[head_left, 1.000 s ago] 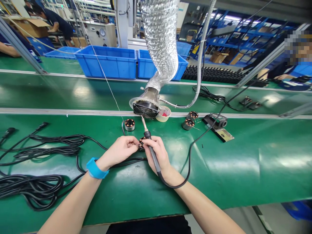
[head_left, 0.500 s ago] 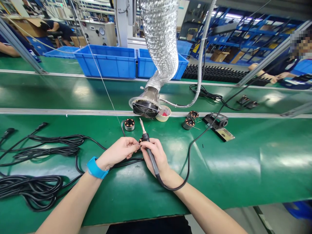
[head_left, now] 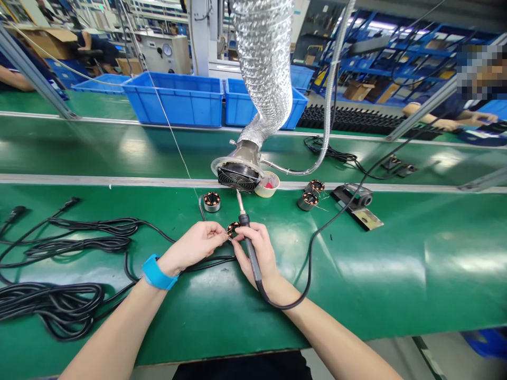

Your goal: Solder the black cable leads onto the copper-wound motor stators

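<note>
My left hand point(head_left: 193, 245) pinches a small copper-wound motor stator point(head_left: 233, 229) at its fingertips, just above the green bench mat point(head_left: 356, 274). My right hand point(head_left: 257, 253) is shut around the black handle of a soldering iron point(head_left: 249, 243), whose bare metal tip points up and away from me. The iron's shaft stands just right of the stator, and my right fingers touch or nearly touch it. Part of the stator is hidden by my fingers. A blue wrist strap point(head_left: 159, 273) circles my left wrist.
Two more stators point(head_left: 309, 200) and another point(head_left: 212, 201) stand past my hands, by a tape roll point(head_left: 267, 184) and a fume extractor nozzle point(head_left: 238, 177). Coiled black cables point(head_left: 51, 301) lie left. An iron stand point(head_left: 352, 196) sits right. Blue bins point(head_left: 172, 100) stand behind.
The iron's tip has swung to the right and now stands closer above the stator, which shows more between my fingers. My hands stay close together.
</note>
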`<state>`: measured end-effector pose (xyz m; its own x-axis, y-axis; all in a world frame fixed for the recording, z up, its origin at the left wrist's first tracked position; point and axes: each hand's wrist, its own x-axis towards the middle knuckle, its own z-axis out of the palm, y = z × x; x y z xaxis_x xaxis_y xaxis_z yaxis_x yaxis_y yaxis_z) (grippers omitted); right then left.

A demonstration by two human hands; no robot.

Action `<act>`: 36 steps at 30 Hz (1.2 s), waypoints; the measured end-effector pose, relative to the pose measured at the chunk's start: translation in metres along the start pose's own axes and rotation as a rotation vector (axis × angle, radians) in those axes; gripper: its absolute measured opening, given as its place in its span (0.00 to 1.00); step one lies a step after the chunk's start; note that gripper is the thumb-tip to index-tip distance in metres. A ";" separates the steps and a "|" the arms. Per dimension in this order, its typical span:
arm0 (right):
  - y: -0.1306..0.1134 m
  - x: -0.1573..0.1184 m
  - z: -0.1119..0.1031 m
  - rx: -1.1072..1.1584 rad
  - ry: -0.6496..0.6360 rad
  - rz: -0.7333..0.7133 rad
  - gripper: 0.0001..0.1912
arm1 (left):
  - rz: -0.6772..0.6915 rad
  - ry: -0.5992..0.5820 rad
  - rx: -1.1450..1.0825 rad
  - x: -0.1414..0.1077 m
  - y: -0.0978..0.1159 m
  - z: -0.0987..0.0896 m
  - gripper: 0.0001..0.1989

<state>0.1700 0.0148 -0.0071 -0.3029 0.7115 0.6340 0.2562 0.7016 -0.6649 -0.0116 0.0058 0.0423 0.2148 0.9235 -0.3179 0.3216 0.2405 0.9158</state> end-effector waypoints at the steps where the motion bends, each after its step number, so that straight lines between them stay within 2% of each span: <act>1: -0.002 0.000 0.001 0.005 0.017 0.021 0.20 | 0.003 0.002 0.001 0.000 -0.001 0.000 0.17; 9: -0.008 -0.002 0.005 0.051 0.118 0.177 0.19 | 0.001 -0.003 -0.005 0.004 -0.004 0.000 0.18; 18: -0.005 -0.005 0.010 0.166 0.145 0.275 0.18 | -0.012 -0.016 0.013 0.003 -0.002 0.001 0.17; 24: -0.005 -0.003 0.006 0.113 0.181 0.265 0.16 | -0.036 -0.018 0.031 0.002 0.001 0.001 0.16; 28: -0.009 -0.002 -0.002 0.056 0.215 0.210 0.11 | -0.043 -0.017 0.007 0.001 0.002 0.000 0.15; 36: -0.007 -0.018 -0.016 -0.066 0.278 0.122 0.07 | -0.052 0.004 0.013 0.000 0.003 0.000 0.14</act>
<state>0.1887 -0.0019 -0.0074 -0.0060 0.7677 0.6408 0.3375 0.6048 -0.7213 -0.0111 0.0067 0.0449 0.1939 0.9110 -0.3640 0.3440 0.2844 0.8949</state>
